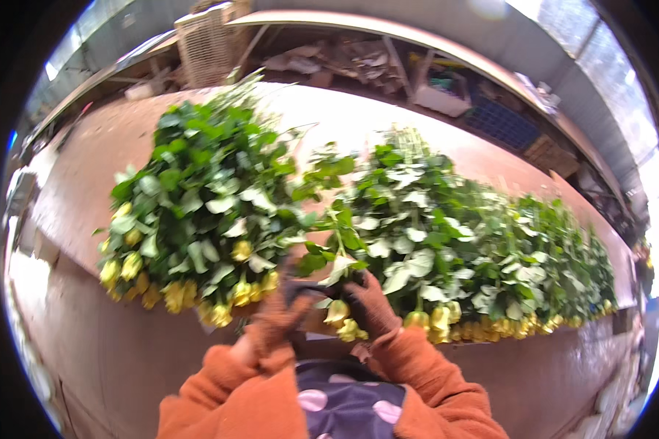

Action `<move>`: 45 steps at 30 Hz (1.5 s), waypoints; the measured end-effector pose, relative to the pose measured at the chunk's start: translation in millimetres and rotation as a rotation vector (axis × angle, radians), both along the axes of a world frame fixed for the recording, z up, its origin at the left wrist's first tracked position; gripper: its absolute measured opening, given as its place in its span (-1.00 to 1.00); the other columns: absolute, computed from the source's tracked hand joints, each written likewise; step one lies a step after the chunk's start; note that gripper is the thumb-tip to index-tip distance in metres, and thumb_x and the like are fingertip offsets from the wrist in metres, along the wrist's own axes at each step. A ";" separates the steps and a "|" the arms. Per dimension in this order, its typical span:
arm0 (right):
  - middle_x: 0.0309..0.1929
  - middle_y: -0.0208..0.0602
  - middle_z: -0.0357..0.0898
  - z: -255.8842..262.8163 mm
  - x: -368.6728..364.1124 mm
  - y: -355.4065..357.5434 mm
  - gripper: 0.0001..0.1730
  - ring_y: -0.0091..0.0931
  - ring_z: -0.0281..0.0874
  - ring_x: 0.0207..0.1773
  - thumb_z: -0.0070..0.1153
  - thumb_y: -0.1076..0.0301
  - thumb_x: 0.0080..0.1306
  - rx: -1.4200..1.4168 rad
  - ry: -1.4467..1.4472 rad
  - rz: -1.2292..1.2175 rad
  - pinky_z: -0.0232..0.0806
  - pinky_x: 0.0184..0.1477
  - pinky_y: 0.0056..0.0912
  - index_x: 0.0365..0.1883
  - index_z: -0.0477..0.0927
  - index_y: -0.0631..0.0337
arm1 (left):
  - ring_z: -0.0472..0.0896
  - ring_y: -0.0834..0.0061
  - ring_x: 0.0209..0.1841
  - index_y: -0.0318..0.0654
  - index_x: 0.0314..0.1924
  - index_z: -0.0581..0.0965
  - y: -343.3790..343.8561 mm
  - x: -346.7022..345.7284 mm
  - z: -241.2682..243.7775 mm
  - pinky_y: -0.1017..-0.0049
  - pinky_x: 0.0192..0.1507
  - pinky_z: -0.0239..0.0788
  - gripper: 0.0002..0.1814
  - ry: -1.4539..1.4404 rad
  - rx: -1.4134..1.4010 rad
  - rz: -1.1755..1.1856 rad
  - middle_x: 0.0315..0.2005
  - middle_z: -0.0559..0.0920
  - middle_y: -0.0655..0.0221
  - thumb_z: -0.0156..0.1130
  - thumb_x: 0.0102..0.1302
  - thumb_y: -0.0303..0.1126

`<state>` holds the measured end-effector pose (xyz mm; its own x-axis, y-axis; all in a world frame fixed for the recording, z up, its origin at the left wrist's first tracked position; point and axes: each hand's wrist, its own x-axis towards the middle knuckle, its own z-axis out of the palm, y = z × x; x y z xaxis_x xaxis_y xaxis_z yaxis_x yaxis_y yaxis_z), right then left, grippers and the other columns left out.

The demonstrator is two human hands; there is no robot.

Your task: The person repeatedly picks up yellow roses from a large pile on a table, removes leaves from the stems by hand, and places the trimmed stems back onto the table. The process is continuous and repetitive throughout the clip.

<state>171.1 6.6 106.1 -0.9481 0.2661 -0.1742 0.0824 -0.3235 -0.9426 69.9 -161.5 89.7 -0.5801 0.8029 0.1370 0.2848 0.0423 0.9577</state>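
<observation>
Yellow roses with long leafy stems lie in two groups on a table, blooms towards me: a large heap (214, 192) on the left and a long row (461, 247) on the right. Between them, my right hand (369, 302), in a brown and dark glove, is closed around the upper part of a rose stem (339, 236), near its leaves. Yellow blooms (338, 314) hang just below that hand. My left hand (288, 307), gloved alike, is beside it near a dark object that blur makes unclear; whether its fingers grip anything is hard to tell.
The table top (77, 170) extends beyond the stems. Behind it stand a shelf (329, 22) with crumpled paper beneath, a slatted crate (203, 46) at the back left, a white box (442, 99) and a blue plastic crate (500, 123) at the back right.
</observation>
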 end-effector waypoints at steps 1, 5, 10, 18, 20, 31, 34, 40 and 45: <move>-0.21 -0.31 0.43 6.2 3.5 -3.4 -0.51 -0.54 0.42 -0.25 -0.05 0.38 0.23 -0.224 0.105 -0.196 0.34 -0.24 -0.53 0.13 0.21 0.26 | 0.43 0.48 -0.15 -0.22 0.16 0.14 -6.5 -11.6 -5.5 0.46 -0.06 0.24 -0.45 0.041 0.008 0.177 -0.13 0.46 0.31 0.05 0.18 -0.33; -0.31 -0.41 0.45 90.4 54.9 44.1 -0.50 -0.64 0.37 -0.33 -0.13 0.47 0.25 0.152 0.118 -0.427 0.28 -0.30 -0.66 0.18 0.18 0.25 | 0.16 0.06 0.14 -0.24 0.21 0.09 -61.3 -58.0 -43.3 0.20 0.14 0.01 -0.27 0.385 -1.073 0.479 0.10 0.25 0.08 0.01 0.12 -0.01; -0.23 -0.43 0.45 122.7 142.2 111.9 -0.49 -0.69 0.35 -0.34 -0.19 0.60 0.18 0.621 0.094 -0.650 0.27 -0.33 -0.68 0.15 0.26 0.22 | 0.30 0.26 0.08 -0.07 0.19 0.15 -55.3 -57.6 -61.1 0.24 -0.02 0.18 -0.33 0.566 -1.316 0.287 0.01 0.40 0.30 0.05 0.01 -0.23; 0.01 -0.23 0.38 94.6 148.9 104.2 -0.44 -0.62 0.38 -0.29 -0.04 0.50 0.14 0.480 0.220 -0.490 0.29 -0.34 -0.62 0.16 0.24 0.22 | 0.45 0.21 -0.20 -0.22 0.11 0.29 -81.6 -67.5 -35.6 0.36 -0.11 0.29 -0.46 0.279 -0.638 0.386 -0.14 0.47 0.08 0.10 0.07 -0.33; 0.07 -0.32 0.34 74.5 107.3 65.7 -0.35 -0.72 0.32 -0.35 -0.09 0.64 0.05 0.292 0.225 -0.411 0.23 -0.41 -0.72 0.19 0.22 0.15 | 0.47 0.45 -0.17 -0.26 0.10 0.29 -75.0 -46.1 -6.5 0.52 -0.13 0.32 -0.55 -0.334 -0.046 0.311 -0.11 0.47 0.21 0.03 0.17 -0.44; -0.08 -0.30 0.33 3.1 29.0 -30.0 -0.45 -0.58 0.34 -0.22 -0.13 0.47 0.23 0.033 0.082 -0.269 0.30 -0.24 -0.53 0.21 0.12 0.23 | 0.45 0.35 -0.06 -0.32 0.08 0.32 -55.7 17.8 9.9 0.51 -0.11 0.34 -0.50 -1.584 0.164 -0.173 -0.03 0.41 0.16 0.13 0.07 -0.51; 0.04 -0.22 0.28 79.9 45.7 -6.2 -0.42 -0.49 0.37 -0.04 -0.06 0.45 0.16 -0.053 0.331 -0.273 0.35 -0.08 -0.44 0.18 0.17 0.22 | 0.47 0.53 -0.12 -0.31 0.12 0.28 -88.8 6.3 14.8 0.62 -0.16 0.34 -0.50 -1.391 0.172 -0.145 -0.06 0.44 0.25 0.10 0.16 -0.43; -0.02 -0.21 0.33 119.6 137.2 91.3 -0.51 -0.53 0.37 -0.23 -0.12 0.48 0.19 0.379 0.368 -0.800 0.32 -0.28 -0.52 0.14 0.24 0.25 | 0.46 0.57 -0.14 -0.30 0.12 0.29 -103.8 -2.5 2.5 0.64 -0.16 0.33 -0.53 -1.359 0.204 -0.032 -0.08 0.45 0.28 0.09 0.19 -0.40; -0.11 -0.33 0.41 88.4 204.8 172.2 -0.50 -0.63 0.36 -0.38 -0.19 0.57 0.18 0.793 0.095 -0.943 0.27 -0.38 -0.65 0.14 0.26 0.23 | 0.46 0.61 -0.15 -0.29 0.11 0.30 -62.4 -0.7 -19.5 0.65 -0.16 0.33 -0.54 -1.155 0.027 -0.012 -0.09 0.47 0.31 0.08 0.21 -0.37</move>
